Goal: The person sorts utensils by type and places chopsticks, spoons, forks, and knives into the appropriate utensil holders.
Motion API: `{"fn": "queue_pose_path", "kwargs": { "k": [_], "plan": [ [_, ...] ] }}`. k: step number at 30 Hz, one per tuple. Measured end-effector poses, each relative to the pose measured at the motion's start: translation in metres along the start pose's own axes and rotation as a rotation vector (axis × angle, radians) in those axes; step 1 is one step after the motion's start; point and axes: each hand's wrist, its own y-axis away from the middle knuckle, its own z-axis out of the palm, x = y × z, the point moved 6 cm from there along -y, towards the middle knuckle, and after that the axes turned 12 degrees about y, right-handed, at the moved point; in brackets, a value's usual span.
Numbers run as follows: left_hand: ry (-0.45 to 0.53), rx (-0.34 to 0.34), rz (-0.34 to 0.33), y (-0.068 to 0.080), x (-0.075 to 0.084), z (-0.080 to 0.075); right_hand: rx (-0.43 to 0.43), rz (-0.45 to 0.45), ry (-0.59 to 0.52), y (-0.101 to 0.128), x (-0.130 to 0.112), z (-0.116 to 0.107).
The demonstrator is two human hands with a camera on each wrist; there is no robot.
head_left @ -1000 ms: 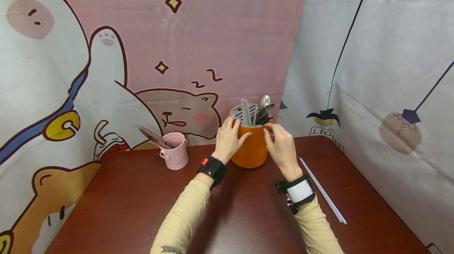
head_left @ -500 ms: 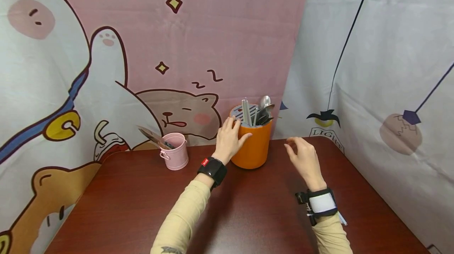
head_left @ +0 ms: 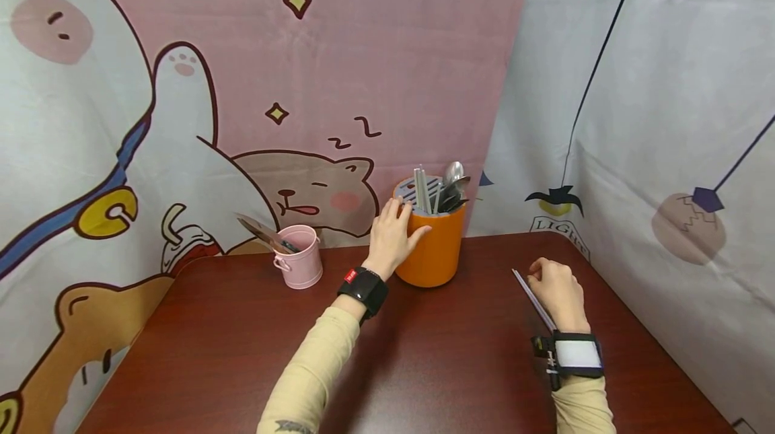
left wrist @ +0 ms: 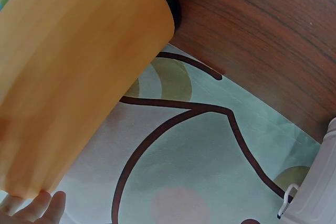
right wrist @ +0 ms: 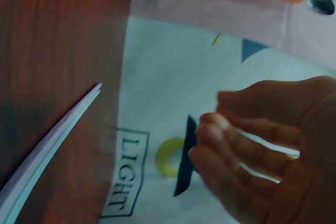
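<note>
An orange cutlery holder (head_left: 432,249) with a grey slotted top stands upright near the back of the table. Chopsticks and spoons (head_left: 454,175) stick up out of it. My left hand (head_left: 390,239) rests its fingers, nearly straight, on the holder's rim; in the left wrist view only a few fingertips (left wrist: 52,208) show at the rim. At the right, my right hand (head_left: 558,293) is above a pair of pale chopsticks (head_left: 534,301) lying on the table. Its fingers are loosely bent with nothing between them, apart from the chopsticks (right wrist: 52,145) in the right wrist view.
A small pink bucket (head_left: 303,271) stands left of the holder, with long pointed items (head_left: 260,232) leaning out of it. The brown table (head_left: 242,353) meets a printed cloth (head_left: 424,70) at the back and right.
My right hand has left the holder's right side, moving right and towards me to above the loose chopsticks. My left hand has stayed on the holder.
</note>
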Motion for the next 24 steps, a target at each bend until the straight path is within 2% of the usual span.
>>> {"fn": "queue_pose_path", "kwargs": {
  "k": [6, 11, 18, 24],
  "plan": [
    [0.013, -0.005, -0.009, 0.000, 0.000, -0.001, -0.217, 0.101, 0.075, 0.004, 0.026, 0.019],
    [0.013, -0.008, -0.009, 0.001, 0.000, -0.002, -0.369, 0.170, 0.083, 0.008, 0.040, 0.036],
    [0.010, 0.006, -0.003, 0.001, 0.000, -0.002, -0.466, 0.196, 0.104, 0.010, 0.046, 0.056],
    [0.015, -0.004, -0.007, 0.001, 0.000, -0.001, -0.497, 0.194, 0.133, 0.011, 0.042, 0.062]
  ]
}}
